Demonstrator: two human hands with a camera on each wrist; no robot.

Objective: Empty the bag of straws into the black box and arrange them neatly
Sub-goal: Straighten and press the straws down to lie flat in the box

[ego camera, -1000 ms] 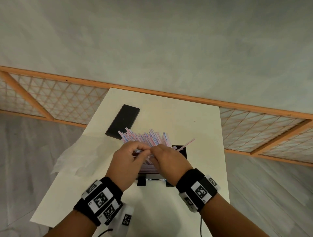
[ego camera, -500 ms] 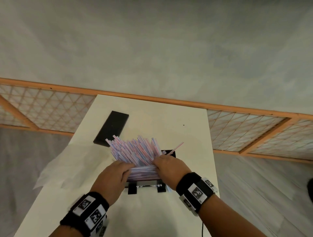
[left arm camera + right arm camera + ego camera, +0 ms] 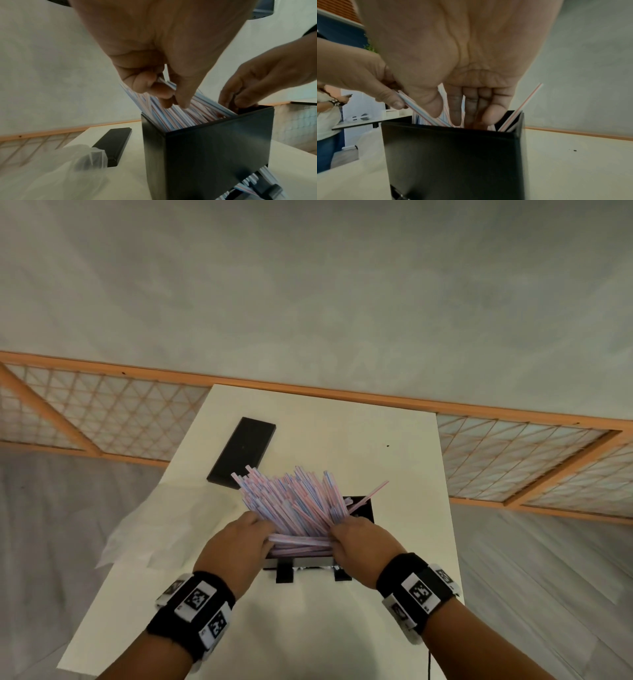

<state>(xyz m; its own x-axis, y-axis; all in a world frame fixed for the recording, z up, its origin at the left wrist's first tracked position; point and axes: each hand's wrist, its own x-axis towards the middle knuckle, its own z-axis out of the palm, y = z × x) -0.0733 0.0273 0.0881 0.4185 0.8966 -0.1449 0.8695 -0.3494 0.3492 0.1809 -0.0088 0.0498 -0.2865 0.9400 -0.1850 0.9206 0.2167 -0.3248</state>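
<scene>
Risk from here: straws [image 3: 291, 501], standing fanned and tilted in black box [image 3: 214, 148] on table [image 3: 342, 628], spilling over rim if pushed unevenly; one straw leaning far out at box's right corner. Left hand [image 3: 236, 546] pinching few straws above box, fingers curled. Right hand [image 3: 363, 542] reaching into box, fingers [image 3: 469, 105] nearly straight among straws, gripping nothing visible.
</scene>
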